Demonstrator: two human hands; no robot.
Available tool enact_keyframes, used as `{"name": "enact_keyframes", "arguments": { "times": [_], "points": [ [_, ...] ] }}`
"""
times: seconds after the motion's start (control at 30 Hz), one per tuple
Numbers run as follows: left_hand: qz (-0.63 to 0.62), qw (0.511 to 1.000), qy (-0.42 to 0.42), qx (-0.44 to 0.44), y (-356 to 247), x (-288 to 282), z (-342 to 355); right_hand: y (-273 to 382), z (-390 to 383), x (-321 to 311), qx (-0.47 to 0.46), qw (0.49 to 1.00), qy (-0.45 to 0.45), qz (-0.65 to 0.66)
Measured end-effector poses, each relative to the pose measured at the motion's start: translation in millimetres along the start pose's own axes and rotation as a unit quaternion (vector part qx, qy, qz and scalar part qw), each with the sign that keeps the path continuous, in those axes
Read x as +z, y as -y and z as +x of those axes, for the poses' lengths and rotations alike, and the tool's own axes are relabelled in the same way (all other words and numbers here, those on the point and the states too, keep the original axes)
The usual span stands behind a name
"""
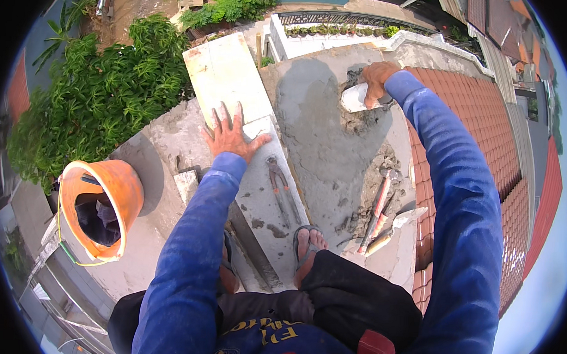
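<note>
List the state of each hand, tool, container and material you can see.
Left hand: open, fingers spread, palm down
Right hand: closed on white object
Cream board: lying under left hand
Orange bucket: open-topped, dark items inside
Pincers: lying, handles apart
Red-handled hammer: lying down
Mortar: spread out, clumped near hammer

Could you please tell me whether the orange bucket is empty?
The orange bucket is not empty: dark contents show inside it.
</note>
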State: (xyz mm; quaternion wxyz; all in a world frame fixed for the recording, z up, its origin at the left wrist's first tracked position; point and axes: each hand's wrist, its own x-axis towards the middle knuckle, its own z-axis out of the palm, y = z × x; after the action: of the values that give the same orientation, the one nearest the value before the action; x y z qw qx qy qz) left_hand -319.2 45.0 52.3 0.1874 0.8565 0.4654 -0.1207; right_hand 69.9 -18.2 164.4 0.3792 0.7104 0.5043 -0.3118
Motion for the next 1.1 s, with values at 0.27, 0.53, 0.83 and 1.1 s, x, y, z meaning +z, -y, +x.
{"name": "enact_keyframes", "arguments": {
  "times": [0.27, 0.53, 0.83, 1.1],
  "points": [
    [0.005, 1.000, 0.004, -0.001, -2.9, -1.8, 0.8, -14.9, 46.6, -1.5, 0.026, 0.991, 0.117, 0.060],
    [0.015, 1.000, -0.012, 0.000, -2.7, -1.1, 0.6, -25.3, -10.9, 46.5, 0.106, 0.956, -0.158, 0.222],
    [0.010, 1.000, -0.010, 0.003, -2.3, -3.0, -0.9, 0.7, -54.4, 92.0, 0.065, 0.933, -0.293, 0.201],
    [-0.004, 1.000, -0.006, 0.000, -1.0, 1.9, 1.0, -51.1, -111.9, 38.5, 0.166, 0.897, -0.373, 0.172]
  ]
}}
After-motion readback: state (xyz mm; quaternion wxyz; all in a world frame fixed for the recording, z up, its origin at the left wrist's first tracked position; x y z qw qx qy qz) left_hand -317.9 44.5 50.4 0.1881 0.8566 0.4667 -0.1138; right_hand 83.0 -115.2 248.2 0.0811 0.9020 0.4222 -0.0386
